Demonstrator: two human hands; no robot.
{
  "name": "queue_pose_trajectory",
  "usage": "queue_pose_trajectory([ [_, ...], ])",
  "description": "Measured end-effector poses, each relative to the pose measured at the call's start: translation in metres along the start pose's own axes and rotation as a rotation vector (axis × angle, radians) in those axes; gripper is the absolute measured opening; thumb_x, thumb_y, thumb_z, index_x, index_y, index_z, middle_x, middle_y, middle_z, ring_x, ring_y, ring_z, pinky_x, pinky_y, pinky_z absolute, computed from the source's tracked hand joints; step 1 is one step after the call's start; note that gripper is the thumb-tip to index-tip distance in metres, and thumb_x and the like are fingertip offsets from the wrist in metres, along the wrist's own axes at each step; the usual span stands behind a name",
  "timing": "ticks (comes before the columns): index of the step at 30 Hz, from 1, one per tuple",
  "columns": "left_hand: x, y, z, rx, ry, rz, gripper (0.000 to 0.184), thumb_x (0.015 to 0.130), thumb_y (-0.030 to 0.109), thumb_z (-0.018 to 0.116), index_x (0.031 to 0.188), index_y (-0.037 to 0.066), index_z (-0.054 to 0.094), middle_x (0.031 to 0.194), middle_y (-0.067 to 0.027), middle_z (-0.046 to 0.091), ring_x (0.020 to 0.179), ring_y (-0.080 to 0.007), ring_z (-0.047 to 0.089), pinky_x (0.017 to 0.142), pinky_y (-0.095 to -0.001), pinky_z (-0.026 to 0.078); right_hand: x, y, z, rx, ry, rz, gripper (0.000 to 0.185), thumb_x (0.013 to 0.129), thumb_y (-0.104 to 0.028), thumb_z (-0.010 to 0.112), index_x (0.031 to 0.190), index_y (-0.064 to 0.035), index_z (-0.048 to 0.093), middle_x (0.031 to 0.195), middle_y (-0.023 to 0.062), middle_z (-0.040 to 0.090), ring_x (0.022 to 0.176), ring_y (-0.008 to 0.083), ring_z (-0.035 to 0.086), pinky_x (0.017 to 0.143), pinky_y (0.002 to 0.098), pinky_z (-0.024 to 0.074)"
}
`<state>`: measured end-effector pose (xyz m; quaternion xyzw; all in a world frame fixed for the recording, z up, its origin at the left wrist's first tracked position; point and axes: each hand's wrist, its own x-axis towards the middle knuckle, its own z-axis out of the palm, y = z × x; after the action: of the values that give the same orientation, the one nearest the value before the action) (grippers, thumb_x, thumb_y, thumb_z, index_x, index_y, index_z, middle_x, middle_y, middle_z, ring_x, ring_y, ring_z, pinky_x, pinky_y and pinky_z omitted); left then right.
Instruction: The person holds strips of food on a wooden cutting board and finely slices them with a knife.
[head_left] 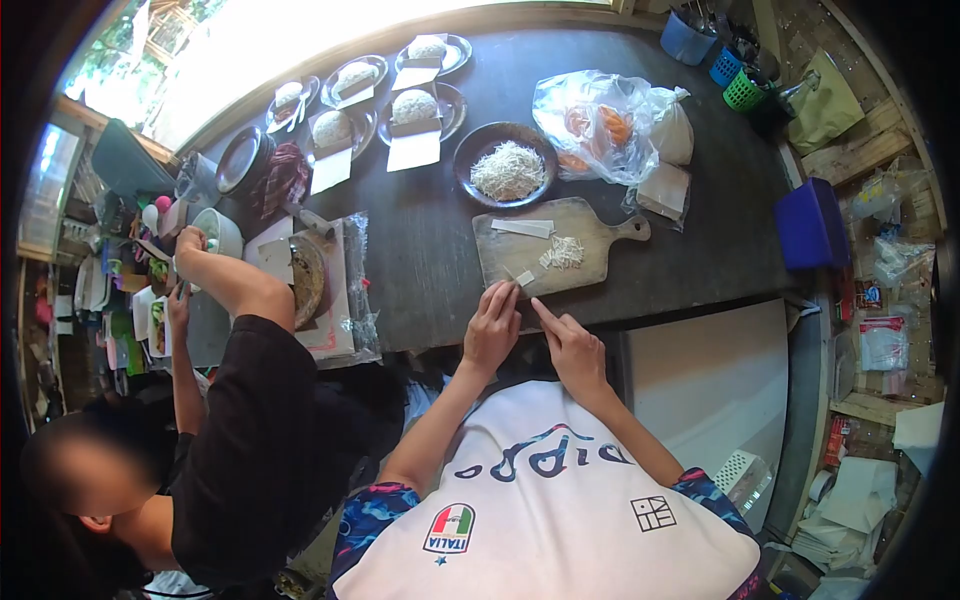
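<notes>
A wooden cutting board (490,262) lies near the table's front edge. On it are a long pale white slab (522,228) and a small heap of thin pale shreds (563,253). My left hand (492,325) is at the board's lower edge, its fingertips pressed together on a short pale strip (525,278). Close on its right, my right hand (575,350) has the index finger stretched forward and the other fingers curled; whatever they grip is hidden. Beyond the board, a dark bowl (460,178) holds a mound of similar shreds.
Several plates with white rice mounds and paper (413,150) stand at the back left. A plastic bag with orange contents (600,120) sits behind the board. At left, a co-worker's arm (235,280) reaches to a white tub (228,235). A purple bin (812,225) is at right.
</notes>
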<state>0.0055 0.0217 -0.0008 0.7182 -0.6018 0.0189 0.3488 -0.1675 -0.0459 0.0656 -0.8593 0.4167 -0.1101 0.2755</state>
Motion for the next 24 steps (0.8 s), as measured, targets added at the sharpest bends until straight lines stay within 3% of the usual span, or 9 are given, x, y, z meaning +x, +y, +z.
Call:
queue_pose_trajectory([
  [24,0.001,0.001,-0.001,0.003,0.015,0.008,0.045,0.086,-0.002,0.071,0.13,-0.006,0.071,0.138,-0.0142,0.064,0.136,-0.0332,0.06,0.114,-0.0425,0.054,-0.007,0.003,0.001,-0.015,0.014,-0.008,0.051,0.107,-0.024,0.065,0.154,-0.0422,0.061,0.088,0.0078,0.065,0.075,0.0353,0.073,0.066,0.0497,0.0597],
])
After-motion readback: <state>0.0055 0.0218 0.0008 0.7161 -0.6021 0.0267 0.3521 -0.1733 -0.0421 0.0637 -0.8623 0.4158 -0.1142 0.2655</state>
